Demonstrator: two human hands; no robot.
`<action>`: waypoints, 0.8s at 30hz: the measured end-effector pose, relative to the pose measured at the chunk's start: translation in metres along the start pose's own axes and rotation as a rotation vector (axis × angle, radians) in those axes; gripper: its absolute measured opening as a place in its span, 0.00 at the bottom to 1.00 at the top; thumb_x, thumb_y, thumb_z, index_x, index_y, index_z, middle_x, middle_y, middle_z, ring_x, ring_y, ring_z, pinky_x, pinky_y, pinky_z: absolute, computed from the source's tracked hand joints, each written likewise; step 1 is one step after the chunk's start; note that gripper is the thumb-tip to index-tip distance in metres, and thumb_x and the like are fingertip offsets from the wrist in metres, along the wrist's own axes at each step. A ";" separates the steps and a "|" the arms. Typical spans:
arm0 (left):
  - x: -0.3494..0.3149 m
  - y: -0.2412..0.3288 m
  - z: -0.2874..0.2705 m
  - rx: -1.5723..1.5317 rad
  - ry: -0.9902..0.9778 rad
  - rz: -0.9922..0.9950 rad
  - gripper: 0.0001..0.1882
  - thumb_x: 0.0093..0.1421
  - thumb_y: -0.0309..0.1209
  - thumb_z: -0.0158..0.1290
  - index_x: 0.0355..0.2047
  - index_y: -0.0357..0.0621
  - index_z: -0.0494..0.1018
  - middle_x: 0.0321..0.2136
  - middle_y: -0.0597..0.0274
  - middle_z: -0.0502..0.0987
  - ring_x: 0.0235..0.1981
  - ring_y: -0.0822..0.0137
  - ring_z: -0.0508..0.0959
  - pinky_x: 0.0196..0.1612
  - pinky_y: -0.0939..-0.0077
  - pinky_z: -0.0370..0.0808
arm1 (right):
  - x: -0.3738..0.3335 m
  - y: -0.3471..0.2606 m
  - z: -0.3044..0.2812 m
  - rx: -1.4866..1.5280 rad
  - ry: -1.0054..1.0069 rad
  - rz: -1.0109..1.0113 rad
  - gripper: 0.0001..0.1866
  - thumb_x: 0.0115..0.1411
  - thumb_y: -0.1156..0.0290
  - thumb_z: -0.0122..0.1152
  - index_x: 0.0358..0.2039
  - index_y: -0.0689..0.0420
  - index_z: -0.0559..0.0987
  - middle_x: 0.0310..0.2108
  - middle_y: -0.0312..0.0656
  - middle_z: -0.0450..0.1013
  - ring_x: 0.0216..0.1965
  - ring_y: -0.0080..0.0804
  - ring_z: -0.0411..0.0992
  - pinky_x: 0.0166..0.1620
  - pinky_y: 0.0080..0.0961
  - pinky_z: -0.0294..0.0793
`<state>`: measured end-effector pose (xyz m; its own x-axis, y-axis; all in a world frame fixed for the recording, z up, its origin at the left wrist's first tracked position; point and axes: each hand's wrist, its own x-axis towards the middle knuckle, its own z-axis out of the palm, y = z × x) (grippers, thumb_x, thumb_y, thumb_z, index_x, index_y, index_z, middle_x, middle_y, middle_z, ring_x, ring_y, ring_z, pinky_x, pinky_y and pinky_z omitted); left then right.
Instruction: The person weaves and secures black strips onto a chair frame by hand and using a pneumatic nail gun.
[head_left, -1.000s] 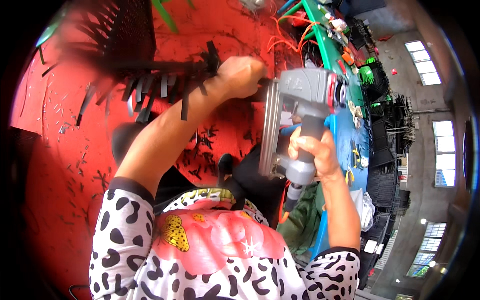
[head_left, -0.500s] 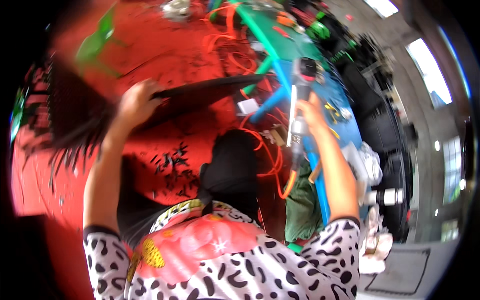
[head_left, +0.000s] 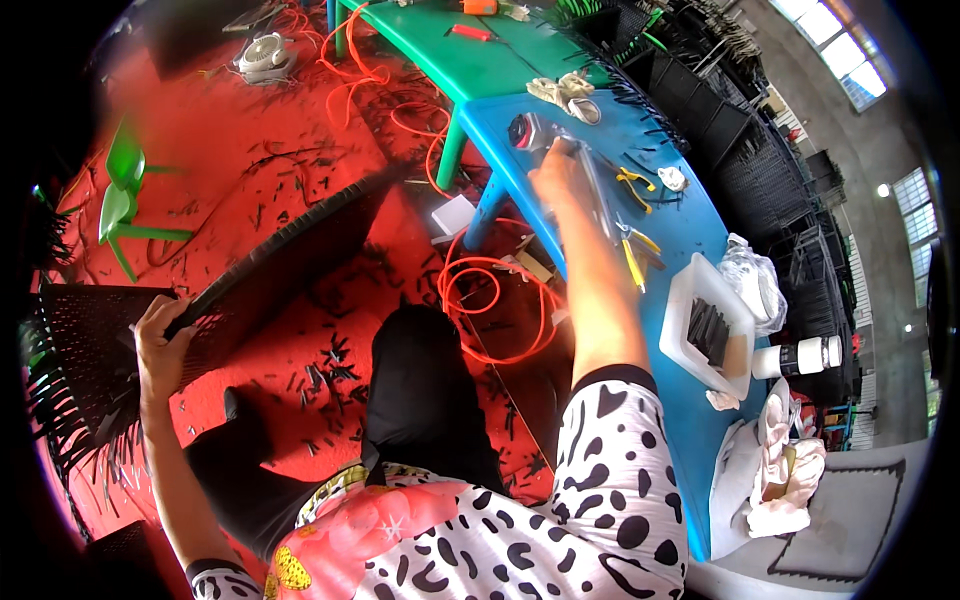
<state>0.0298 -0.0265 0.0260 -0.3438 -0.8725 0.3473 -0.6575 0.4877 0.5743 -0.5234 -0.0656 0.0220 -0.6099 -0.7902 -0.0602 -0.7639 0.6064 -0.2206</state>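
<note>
My left hand (head_left: 162,345) is closed on the edge of a black woven-looking panel (head_left: 290,232), which has rows of small holes and loose dark strands at its outer side. The panel is held tilted above the red floor, left of my knee. Over at the right, my right hand (head_left: 562,180) is at the blue table with its fingers round a grey air tool (head_left: 524,131) that has a dark, red-ringed end. Motion blur smears the tool, and my hand hides part of it. Beside that hand lie yellow-handled pliers (head_left: 634,188) and a second yellow-handled pair (head_left: 637,255).
A white tray (head_left: 672,325) with dark strips stands on the blue table (head_left: 625,350). Gloves (head_left: 565,97) lie near the green table (head_left: 430,50). Orange hose (head_left: 480,350) loops over the red floor, among black scraps. A green chair (head_left: 120,195) and small fan (head_left: 265,57) are left.
My right hand has carried the air tool forward and left, onto the blue table. My left hand has moved left and lower with the black panel. The view has shifted.
</note>
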 end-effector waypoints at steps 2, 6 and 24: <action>0.002 -0.003 -0.005 0.004 0.008 -0.010 0.17 0.40 0.13 0.53 0.35 0.29 0.73 0.26 0.57 0.71 0.28 0.67 0.72 0.34 0.80 0.67 | 0.014 0.021 -0.003 0.089 0.053 -0.134 0.42 0.51 0.53 0.64 0.61 0.59 0.57 0.52 0.58 0.69 0.55 0.49 0.68 0.57 0.39 0.67; 0.015 -0.002 0.001 -0.007 0.022 0.004 0.18 0.40 0.13 0.53 0.36 0.30 0.73 0.26 0.57 0.72 0.27 0.67 0.73 0.34 0.80 0.68 | 0.031 0.147 -0.032 0.117 0.115 -0.114 0.51 0.42 0.44 0.69 0.61 0.62 0.61 0.55 0.58 0.67 0.57 0.51 0.65 0.59 0.37 0.63; 0.009 -0.010 -0.006 0.130 0.080 0.046 0.19 0.39 0.23 0.61 0.36 0.40 0.77 0.29 0.54 0.75 0.32 0.51 0.77 0.35 0.63 0.74 | 0.048 0.271 0.010 0.256 0.479 0.082 0.37 0.47 0.58 0.60 0.56 0.64 0.66 0.51 0.58 0.69 0.52 0.51 0.68 0.54 0.38 0.66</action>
<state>0.0379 -0.0391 0.0279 -0.3247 -0.8415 0.4317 -0.7255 0.5144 0.4571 -0.7579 0.0602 -0.0501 -0.7385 -0.5762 0.3501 -0.6709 0.5762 -0.4668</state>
